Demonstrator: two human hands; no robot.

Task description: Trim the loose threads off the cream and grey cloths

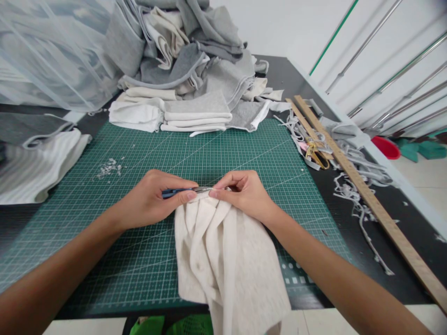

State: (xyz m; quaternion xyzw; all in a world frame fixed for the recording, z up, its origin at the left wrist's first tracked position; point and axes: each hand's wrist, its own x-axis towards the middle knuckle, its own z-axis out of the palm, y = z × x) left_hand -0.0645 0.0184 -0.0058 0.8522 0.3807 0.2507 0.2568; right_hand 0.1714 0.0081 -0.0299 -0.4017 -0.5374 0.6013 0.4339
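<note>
My left hand (162, 197) is closed around a small tool with a blue handle (170, 192) and a narrow metal blade, which looks like thread snips. The blade lies along the gathered upper edge of a cream fabric piece (223, 246). At that same edge my right hand (244, 193) pinches the cloth between thumb and fingers, close to the blade's tip. From there the fabric hangs in folds toward me and over the table's front edge. My fingers partly hide the tool and the pinched edge.
A green cutting mat (139, 260) lies under my hands, with lint scraps (110, 168) at left. Folded fabrics (197, 111) are heaped behind it. On the right are a long wooden ruler (370, 200), gold-handled scissors (317, 156) and fabric trimmings (352, 195). Striped cloth (38, 165) lies far left.
</note>
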